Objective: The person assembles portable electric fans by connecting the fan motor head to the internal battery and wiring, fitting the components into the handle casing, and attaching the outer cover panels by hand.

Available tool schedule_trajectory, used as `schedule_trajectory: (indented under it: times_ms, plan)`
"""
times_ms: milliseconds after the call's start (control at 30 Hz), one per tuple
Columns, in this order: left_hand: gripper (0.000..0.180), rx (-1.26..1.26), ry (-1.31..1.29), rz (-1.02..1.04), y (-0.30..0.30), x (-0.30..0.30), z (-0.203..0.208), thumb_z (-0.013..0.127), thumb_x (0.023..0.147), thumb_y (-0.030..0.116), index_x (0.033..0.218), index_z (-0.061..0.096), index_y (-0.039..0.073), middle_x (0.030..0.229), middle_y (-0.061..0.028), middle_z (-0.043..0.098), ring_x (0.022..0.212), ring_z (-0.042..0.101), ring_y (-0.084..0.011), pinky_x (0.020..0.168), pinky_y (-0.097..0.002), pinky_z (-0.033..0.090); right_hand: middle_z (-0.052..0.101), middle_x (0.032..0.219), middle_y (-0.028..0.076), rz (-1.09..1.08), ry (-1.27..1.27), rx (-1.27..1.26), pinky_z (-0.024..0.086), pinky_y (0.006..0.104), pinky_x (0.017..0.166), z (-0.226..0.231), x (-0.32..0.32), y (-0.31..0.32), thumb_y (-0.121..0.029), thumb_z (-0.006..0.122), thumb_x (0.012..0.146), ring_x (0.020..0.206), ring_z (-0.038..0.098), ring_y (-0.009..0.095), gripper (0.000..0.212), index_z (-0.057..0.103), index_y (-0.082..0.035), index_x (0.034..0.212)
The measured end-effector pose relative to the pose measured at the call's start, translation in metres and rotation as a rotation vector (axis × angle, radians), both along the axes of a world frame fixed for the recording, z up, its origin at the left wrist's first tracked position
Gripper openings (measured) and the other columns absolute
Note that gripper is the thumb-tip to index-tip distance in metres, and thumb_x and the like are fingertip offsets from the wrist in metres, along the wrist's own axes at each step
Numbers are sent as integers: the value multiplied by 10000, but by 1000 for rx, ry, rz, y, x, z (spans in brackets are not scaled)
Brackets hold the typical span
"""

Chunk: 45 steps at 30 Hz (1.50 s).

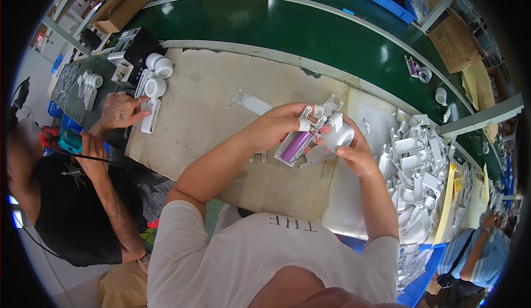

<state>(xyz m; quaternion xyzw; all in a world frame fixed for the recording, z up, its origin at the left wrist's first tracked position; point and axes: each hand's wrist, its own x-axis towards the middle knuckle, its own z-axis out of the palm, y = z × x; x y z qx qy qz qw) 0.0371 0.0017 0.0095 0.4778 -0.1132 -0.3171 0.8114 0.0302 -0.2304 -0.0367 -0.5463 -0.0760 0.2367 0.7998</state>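
Note:
Over the middle of the worktable, my left hand (276,125) is closed on the upper end of a white plastic handle shell (286,157). White tape wraps some of its fingertips. A purple cylindrical battery (297,146) lies in the shell's hollow. My right hand (359,156) grips a round white fan head (338,133) right beside the shell, thumb on its near side. Thin wires seem to run between the head and the handle, partly hidden by fingers. Loose white shell pieces lie beneath and around my hands, one white shell (253,103) further to the left.
A heap of white plastic shells (417,169) covers the table's right side. At left, a co-worker's hand (123,110) touches a white fan handle (150,117); the other holds a teal power screwdriver (69,140). A black machine (133,53) stands behind. Beyond runs a green conveyor belt (232,23).

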Motion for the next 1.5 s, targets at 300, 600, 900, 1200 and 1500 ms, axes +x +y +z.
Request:
schedule_trajectory:
  times_ms: [300, 600, 900, 1200, 1500]
  plan:
    - [330, 323, 7, 33, -5, -4, 10, 406, 791, 92, 1100, 448, -13, 927, -131, 587, 698, 593, -187, 589, -304, 493, 455, 1034, 79, -413, -1571, -830, 495, 362, 769, 42, 5, -7, 62, 738, 522, 996, 524, 306, 701, 512, -141, 1154]
    - [230, 435, -77, -8, -12, -7, 9, 508, 765, 84, 976, 498, -8, 812, -87, 596, 615, 545, -115, 533, -261, 454, 475, 969, 58, -386, -1708, -897, 517, 353, 713, 45, 6, -18, 81, 701, 519, 946, 557, 302, 601, 589, -171, 1054]
    - [250, 624, -240, 41, -12, -11, 4, 563, 713, 152, 884, 532, -28, 663, -83, 584, 596, 549, -122, 510, -288, 443, 478, 1047, 84, -219, -1710, -942, 518, 364, 739, 62, 3, -15, 32, 709, 549, 965, 548, 305, 595, 571, -150, 1098]
    - [292, 928, -758, 79, -14, -13, -5, 569, 721, 131, 964, 511, -21, 681, -148, 579, 595, 571, -188, 553, -301, 439, 450, 1189, 138, 282, -910, -755, 383, 317, 897, 95, 18, -1, -124, 695, 701, 1062, 476, 260, 571, 488, -80, 1232]
    - [203, 453, -152, -4, 0, -13, -3, 477, 870, 136, 1021, 515, 6, 832, -82, 616, 657, 577, -139, 599, -274, 475, 493, 1146, 152, 190, -831, -628, 396, 316, 884, 82, 33, 16, -186, 625, 792, 1032, 505, 259, 507, 451, -64, 1253]
